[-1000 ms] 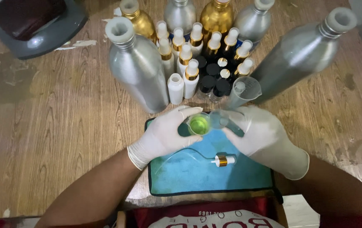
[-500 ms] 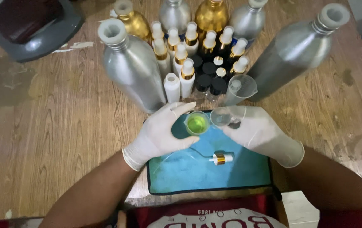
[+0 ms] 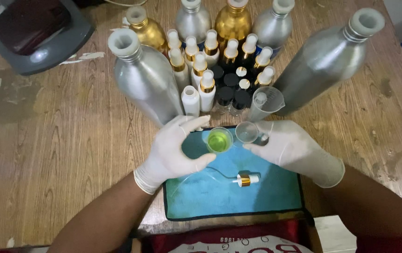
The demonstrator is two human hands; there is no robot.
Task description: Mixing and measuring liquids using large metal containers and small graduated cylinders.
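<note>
The gold-collared spray pump [image 3: 244,179] lies on the blue mat [image 3: 276,197], just below both grips. The left hand [image 3: 175,152] now cups a small vessel of green liquid [image 3: 219,140] more loosely than a second ago. The right hand [image 3: 294,147] pinches a clear funnel [image 3: 247,132], shifted slightly. Beyond stands a measuring cup [image 3: 265,102], then silver bottles [image 3: 147,79]. The green vessel's body is hidden.

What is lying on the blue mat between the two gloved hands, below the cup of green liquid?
In the head view, a gold-collared spray pump with its thin tube lies on the blue mat, between left hand and right hand.
</note>
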